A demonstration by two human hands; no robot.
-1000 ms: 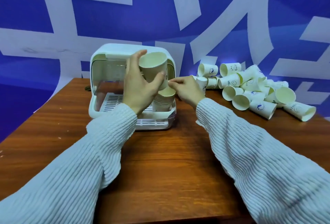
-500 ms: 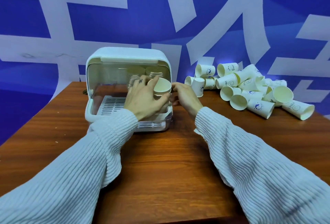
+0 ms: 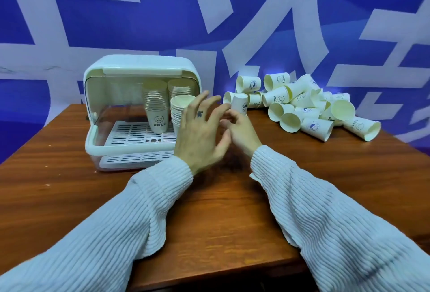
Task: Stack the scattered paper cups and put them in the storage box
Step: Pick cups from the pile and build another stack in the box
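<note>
Left hand: the left hand had let go of the cup it carried half a second before; it hung in front of the storage box at that box's right end, fingers spread and holding nothing.
Right hand: the right hand, just right of the box, had moved on to pinch one inverted cup between fingertips, bottom up. The grip itself was partly hidden by the left hand.
Change: the near stack, inside the box at its front right, now carried the cup seen in the left hand a second earlier. That stack read as topped up and released.
Meaning: my judgement, one placement was finished and the next cup was already in hand; much of the job remained.
Other stacks: the smiley stack stood mid-box; a further stack stood behind the near one.
Loose pile: the scattered cups lay well right of the box, most on their sides, tumbled against each other.
Materials: cups were thin cream paper, tapered, rolled rims, small printed logos. The box was glossy pale plastic, rounded, with a clear front and slotted tray floor.
Table: the wooden table under the box was brown, grained and slightly shiny.
Sleeves: both were ribbed pale knit.
</note>
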